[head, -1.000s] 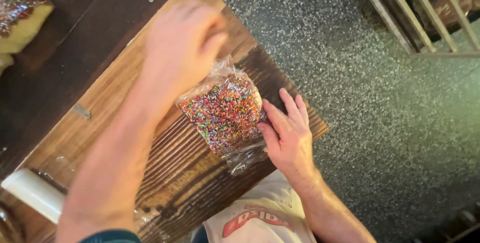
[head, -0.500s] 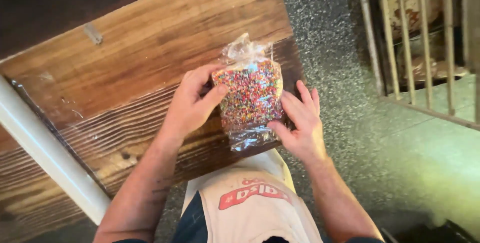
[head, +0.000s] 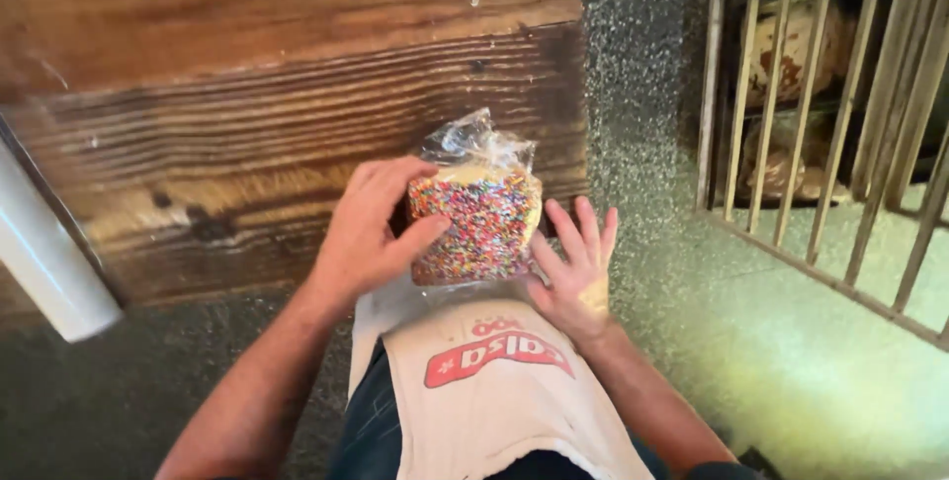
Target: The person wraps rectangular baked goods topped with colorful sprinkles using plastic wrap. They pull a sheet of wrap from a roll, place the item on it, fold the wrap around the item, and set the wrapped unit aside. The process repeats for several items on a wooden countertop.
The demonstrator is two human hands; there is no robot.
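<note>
Now left hand (head: 371,233) fingers clamped on sprinkle-covered bag (head: 474,218); right hand (head: 573,272) fingers spread, touching bag's side

bag (head: 476,211): drawn to table edge | right hand (head: 573,267): fingers spread

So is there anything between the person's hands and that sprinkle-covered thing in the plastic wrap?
Only the clear plastic wrap itself. The left hand grips the rainbow-sprinkled slab through it at the edge of the brown wooden tabletop. The right hand lies open against its other side.
</note>
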